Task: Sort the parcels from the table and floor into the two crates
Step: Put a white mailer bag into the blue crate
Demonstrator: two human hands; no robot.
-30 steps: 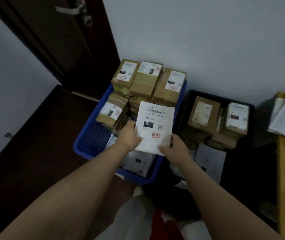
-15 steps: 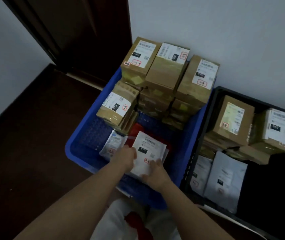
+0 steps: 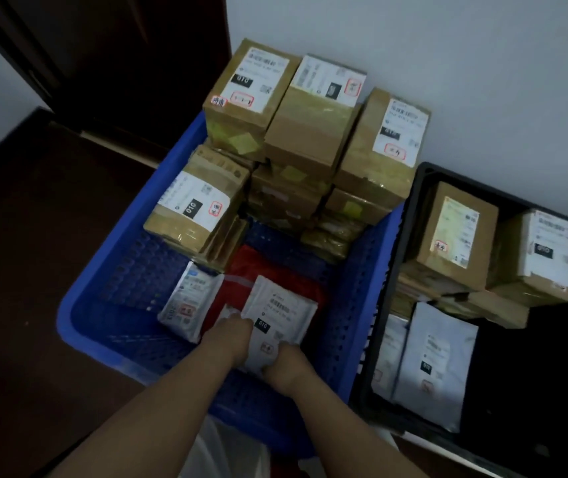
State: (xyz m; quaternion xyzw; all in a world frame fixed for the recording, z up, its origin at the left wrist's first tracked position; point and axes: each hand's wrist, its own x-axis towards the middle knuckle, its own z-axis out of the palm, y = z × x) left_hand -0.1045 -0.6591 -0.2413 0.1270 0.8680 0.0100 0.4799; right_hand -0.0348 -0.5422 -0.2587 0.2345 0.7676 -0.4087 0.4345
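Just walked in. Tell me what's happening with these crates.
A person is sorting parcels. Both hands, left and right, hold a white mailer bag low inside the blue crate, over a red bag. Taped cardboard boxes fill its far end. The black crate beside it holds more boxes and mailers.

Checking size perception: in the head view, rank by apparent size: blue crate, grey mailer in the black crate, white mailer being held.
1. blue crate, by far the largest.
2. grey mailer.
3. white mailer, partly covered by both hands, so its rank against the grey one is unsure.
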